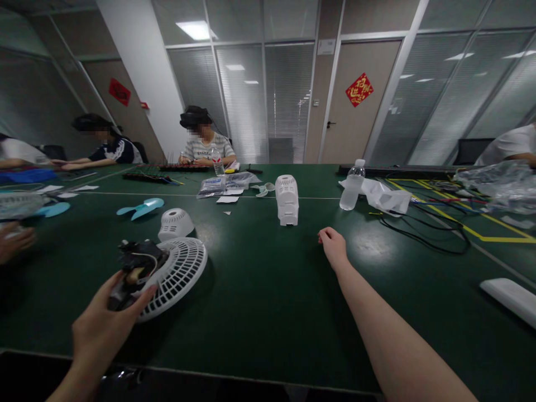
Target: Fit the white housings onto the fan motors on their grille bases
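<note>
My left hand (103,321) is wrapped round a fan's motor unit (140,262), black with a pale wire. Fixed to this unit is a round white fan grille (184,273), tilted above the table's near left. Just behind the grille sits a white rounded plastic cover (175,224). My right hand (334,248) is on the right of the table with its fingers curled in; what they hold, if anything, is hidden. A tall white plastic housing (287,201) stands upright beyond it, to the left.
A blue fan blade (141,209) lies at left, a paler one (264,190) farther back. A water bottle (353,185), white plastic bag (385,196) and black cable (435,245) lie right. Another person's hand (14,241) is at far left; a white bar (511,301) is near right.
</note>
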`<state>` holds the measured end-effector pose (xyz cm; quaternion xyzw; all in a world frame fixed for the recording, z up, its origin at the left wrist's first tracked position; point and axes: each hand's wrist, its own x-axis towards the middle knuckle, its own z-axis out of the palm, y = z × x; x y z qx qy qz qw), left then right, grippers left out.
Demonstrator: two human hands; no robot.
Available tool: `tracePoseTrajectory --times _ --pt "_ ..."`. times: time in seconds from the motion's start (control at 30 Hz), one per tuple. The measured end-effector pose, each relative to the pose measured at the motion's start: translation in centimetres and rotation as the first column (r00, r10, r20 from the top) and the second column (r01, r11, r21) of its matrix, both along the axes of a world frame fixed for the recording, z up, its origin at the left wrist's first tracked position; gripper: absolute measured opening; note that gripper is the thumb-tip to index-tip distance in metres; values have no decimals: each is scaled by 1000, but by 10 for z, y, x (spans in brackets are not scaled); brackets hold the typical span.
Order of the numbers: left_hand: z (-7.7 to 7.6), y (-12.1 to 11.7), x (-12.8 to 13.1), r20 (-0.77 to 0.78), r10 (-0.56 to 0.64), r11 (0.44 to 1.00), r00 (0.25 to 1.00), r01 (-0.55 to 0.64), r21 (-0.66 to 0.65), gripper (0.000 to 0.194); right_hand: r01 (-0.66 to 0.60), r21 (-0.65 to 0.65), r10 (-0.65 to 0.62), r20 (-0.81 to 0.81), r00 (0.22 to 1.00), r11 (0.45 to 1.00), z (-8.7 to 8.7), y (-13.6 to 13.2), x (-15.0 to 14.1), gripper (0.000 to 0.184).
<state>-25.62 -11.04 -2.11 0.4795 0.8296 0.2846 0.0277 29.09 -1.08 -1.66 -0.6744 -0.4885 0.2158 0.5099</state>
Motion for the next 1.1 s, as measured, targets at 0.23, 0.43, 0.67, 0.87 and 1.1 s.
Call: tracePoseTrajectory --times 0.23,0.43,0.67,0.87,1.1 --pt "32 5 129 115 -346 927 931 320 197 82 -78 9 77 64 995 997 2 -2 -5 25" --pt "44 9 216 144 -659 745 738 616 255 70 -157 6 155 132 979 988 8 -6 -14 26" --pt "50 10 258 127 -679 733 723 661 159 75 -232 -6 225 266 937 973 11 -9 -21 25" --pt "48 -2 269 107 -728 684 677 707 180 76 -297 13 271 369 889 955 13 -9 -23 18" --pt "47 -13 273 111 -803 596 585 788 154 74 -303 38 268 372 889 952 7 -3 -18 26"
